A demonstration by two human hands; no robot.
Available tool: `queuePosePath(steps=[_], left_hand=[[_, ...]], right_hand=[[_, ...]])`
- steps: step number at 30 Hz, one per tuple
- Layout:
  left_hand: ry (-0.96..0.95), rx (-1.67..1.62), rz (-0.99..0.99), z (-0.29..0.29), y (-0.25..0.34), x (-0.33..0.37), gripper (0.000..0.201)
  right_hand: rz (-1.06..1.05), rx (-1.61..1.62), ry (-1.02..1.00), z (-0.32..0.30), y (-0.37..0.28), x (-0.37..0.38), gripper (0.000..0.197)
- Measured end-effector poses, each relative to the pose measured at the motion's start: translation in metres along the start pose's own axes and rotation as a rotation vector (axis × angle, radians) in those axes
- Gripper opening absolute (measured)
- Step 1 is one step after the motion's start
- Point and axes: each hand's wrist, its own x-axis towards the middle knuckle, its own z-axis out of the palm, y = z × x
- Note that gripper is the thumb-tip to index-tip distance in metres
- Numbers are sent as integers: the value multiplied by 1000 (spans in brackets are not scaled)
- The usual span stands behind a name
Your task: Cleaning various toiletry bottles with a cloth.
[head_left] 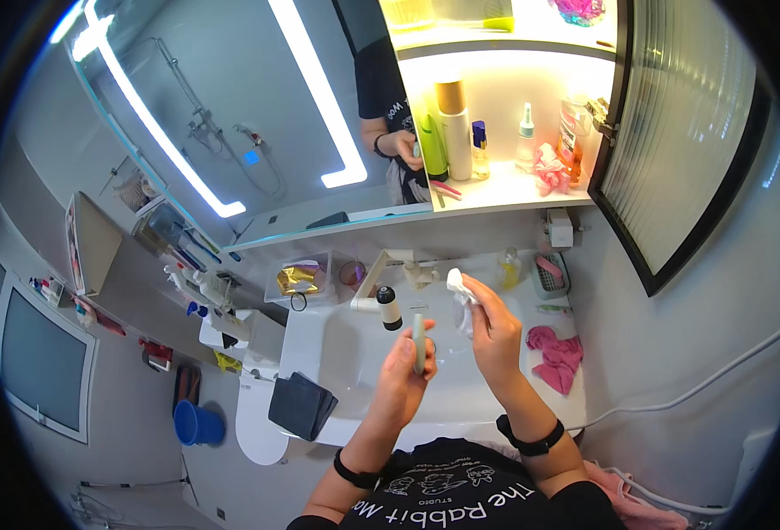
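Observation:
Over the white sink point(346, 371), my left hand point(395, 378) is closed round a slim, pale green object point(419, 343), held upright; its exact kind does not show. My right hand point(494, 337) pinches a crumpled white tissue point(461, 296) between thumb and fingers, and part of it hangs down. The two hands are apart, the right one slightly farther forward. Just beyond my left hand is the cream faucet point(390, 307) with a black tip.
An open lit cabinet point(504, 199) holds several bottles; its framed glass door point(681, 150) swings out at right. A pink cloth point(555, 359) lies on the sink's right rim. A dark folded item point(301, 406) rests at the left corner. A clear box point(284, 281) stands behind.

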Motion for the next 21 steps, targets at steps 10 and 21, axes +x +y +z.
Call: queuePosePath(steps=[10,21], left_hand=[[85,-37,79,-17,-4,0,41],[29,237,23,-7,1,-5,47]], right_hand=[[-463,40,-284,24,-35,-22,34],[-381,-294,-71,4,-3,9,38]])
